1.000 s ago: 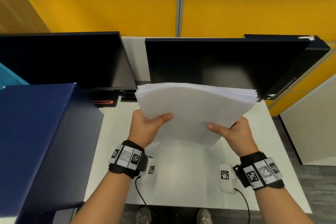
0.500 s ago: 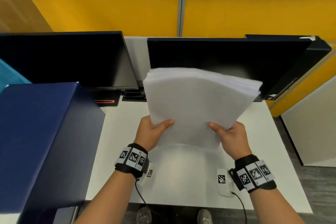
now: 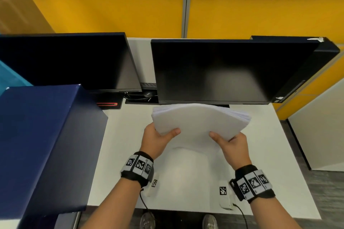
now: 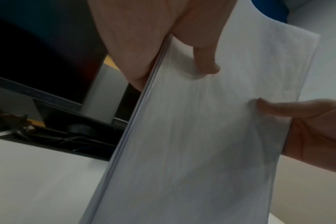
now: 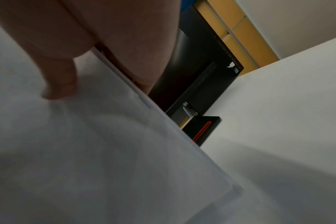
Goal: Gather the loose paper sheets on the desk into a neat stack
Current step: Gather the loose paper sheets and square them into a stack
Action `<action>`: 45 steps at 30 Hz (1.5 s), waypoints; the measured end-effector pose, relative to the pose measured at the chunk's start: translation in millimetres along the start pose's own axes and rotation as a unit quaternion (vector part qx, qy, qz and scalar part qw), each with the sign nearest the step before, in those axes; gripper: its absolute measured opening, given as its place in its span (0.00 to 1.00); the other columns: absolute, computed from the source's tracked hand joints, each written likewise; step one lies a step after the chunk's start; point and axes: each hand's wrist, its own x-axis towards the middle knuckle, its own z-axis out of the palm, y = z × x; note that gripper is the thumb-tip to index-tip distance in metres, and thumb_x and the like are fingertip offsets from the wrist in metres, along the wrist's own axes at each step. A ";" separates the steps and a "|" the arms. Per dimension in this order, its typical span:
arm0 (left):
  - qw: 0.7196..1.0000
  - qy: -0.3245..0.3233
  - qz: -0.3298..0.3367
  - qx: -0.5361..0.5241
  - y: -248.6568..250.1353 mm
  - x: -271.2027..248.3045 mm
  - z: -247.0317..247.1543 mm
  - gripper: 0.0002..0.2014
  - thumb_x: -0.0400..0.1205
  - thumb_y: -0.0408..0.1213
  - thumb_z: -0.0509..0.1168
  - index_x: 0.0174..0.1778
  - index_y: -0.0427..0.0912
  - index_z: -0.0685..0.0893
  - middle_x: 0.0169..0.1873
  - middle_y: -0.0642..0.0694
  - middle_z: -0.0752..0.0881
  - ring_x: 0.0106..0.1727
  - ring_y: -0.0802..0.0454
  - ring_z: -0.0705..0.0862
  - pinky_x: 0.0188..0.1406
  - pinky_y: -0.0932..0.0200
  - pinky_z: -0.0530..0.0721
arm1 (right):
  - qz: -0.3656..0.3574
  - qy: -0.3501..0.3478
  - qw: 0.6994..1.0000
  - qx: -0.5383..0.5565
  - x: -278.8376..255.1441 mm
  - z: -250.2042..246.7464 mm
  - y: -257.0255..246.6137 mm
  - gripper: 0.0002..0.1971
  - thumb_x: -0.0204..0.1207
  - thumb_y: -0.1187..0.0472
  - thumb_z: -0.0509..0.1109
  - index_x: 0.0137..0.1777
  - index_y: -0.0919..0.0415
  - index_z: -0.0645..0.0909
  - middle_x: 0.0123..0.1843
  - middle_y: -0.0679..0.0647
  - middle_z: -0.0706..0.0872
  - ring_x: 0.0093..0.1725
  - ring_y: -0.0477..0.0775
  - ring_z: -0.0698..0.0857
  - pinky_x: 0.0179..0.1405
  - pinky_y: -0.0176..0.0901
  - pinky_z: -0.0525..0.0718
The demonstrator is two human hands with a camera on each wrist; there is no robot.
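A thick stack of white paper sheets (image 3: 199,121) is held above the white desk (image 3: 186,182), bowed upward in the middle. My left hand (image 3: 158,139) grips its left side, thumb on top and fingers underneath. On the right side my right hand (image 3: 230,143) grips it the same way. In the left wrist view the paper stack (image 4: 211,136) fills the frame with my left hand's thumb (image 4: 203,57) pressed on it and my right hand (image 4: 305,127) at its far edge. The right wrist view shows the paper stack (image 5: 96,151) under my right thumb (image 5: 59,81).
Two dark monitors (image 3: 214,72) (image 3: 65,61) stand at the back of the desk. A dark blue box (image 3: 42,145) rises at the left. A cable tray opening (image 3: 141,98) lies between the monitors. Yellow partition panels (image 3: 111,11) close the back.
The stack was tipped up toward the monitor half a second ago; now it has come down lower and flatter over the desk, both hands still holding it.
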 end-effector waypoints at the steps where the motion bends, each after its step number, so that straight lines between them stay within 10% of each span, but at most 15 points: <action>1: 1.000 -0.003 0.004 -0.001 -1.7 -1.3 -2.3 0.21 0.68 0.35 0.83 0.56 0.43 0.88 0.48 0.52 0.92 0.48 0.63 0.91 0.46 0.69 0.87 | -0.002 -0.008 1.000 0.001 -0.6 -1.7 1.9 0.20 0.66 0.66 0.84 0.54 0.50 0.84 0.47 0.39 0.91 0.48 0.36 0.90 0.43 0.27 0.87; 10: 0.998 0.038 0.030 -0.033 11.3 -11.6 2.2 0.10 0.77 0.32 0.76 0.48 0.52 0.88 0.42 0.59 0.91 0.43 0.69 0.90 0.44 0.73 0.86 | -0.015 0.028 0.999 0.019 -2.3 2.7 -5.6 0.12 0.73 0.68 0.78 0.45 0.48 0.87 0.39 0.31 0.92 0.43 0.33 0.90 0.42 0.25 0.85; 16: 0.997 0.049 0.043 -0.036 11.7 -17.0 8.7 0.18 0.73 0.36 0.79 0.54 0.57 0.82 0.50 0.57 0.90 0.53 0.61 0.89 0.49 0.69 0.87 | 0.004 -0.001 1.000 -0.002 -3.6 6.9 -3.4 0.25 0.65 0.61 0.85 0.61 0.52 0.81 0.55 0.44 0.90 0.54 0.40 0.89 0.44 0.27 0.87; 22: 0.979 0.131 0.115 -0.101 56.3 -17.3 20.7 0.16 0.74 0.59 0.68 0.56 0.63 0.79 0.52 0.57 0.86 0.55 0.52 0.87 0.54 0.44 0.89 | -0.052 0.046 0.993 0.099 -7.6 15.0 -39.0 0.33 0.65 0.41 0.75 0.65 0.60 0.78 0.55 0.50 0.88 0.50 0.41 0.88 0.46 0.34 0.86; 25: 0.972 0.202 0.089 -0.087 71.9 -10.8 33.3 0.08 0.78 0.51 0.71 0.50 0.57 0.82 0.45 0.62 0.87 0.52 0.63 0.85 0.62 0.44 0.85 | -0.030 0.118 0.989 0.084 0.2 22.8 -56.5 0.25 0.70 0.38 0.69 0.55 0.58 0.82 0.48 0.52 0.87 0.46 0.49 0.86 0.46 0.43 0.85; 31: 0.973 0.205 0.069 -0.076 69.7 -0.8 32.2 0.10 0.81 0.42 0.70 0.54 0.61 0.81 0.47 0.62 0.84 0.59 0.54 0.83 0.66 0.44 0.83 | -0.023 0.148 0.987 0.055 13.7 24.8 -64.9 0.13 0.77 0.46 0.70 0.50 0.55 0.83 0.48 0.52 0.87 0.52 0.60 0.86 0.48 0.49 0.85; 35: 0.988 0.105 0.088 -0.077 51.5 4.2 18.2 0.23 0.75 0.43 0.77 0.65 0.57 0.79 0.50 0.61 0.89 0.55 0.59 0.87 0.55 0.59 0.87 | -0.042 0.051 0.997 0.047 14.5 9.0 -50.1 0.24 0.67 0.50 0.81 0.63 0.50 0.80 0.57 0.49 0.87 0.55 0.50 0.87 0.56 0.46 0.87; 38: 0.999 0.013 0.029 -0.033 22.6 6.0 9.8 0.22 0.68 0.34 0.82 0.55 0.54 0.85 0.49 0.54 0.91 0.53 0.53 0.90 0.42 0.69 0.87 | -0.006 0.002 1.000 0.005 17.5 3.5 -24.5 0.23 0.65 0.62 0.85 0.60 0.53 0.85 0.55 0.49 0.92 0.54 0.51 0.91 0.54 0.46 0.89; 45: 0.991 0.076 -0.034 -0.107 29.1 14.3 1.0 0.06 0.74 0.33 0.78 0.40 0.46 0.88 0.37 0.51 0.92 0.36 0.54 0.91 0.31 0.66 0.88 | 0.056 -0.062 0.997 -0.005 14.0 -9.1 13.6 0.20 0.57 0.50 0.86 0.47 0.57 0.89 0.46 0.51 0.95 0.52 0.58 0.93 0.50 0.43 0.91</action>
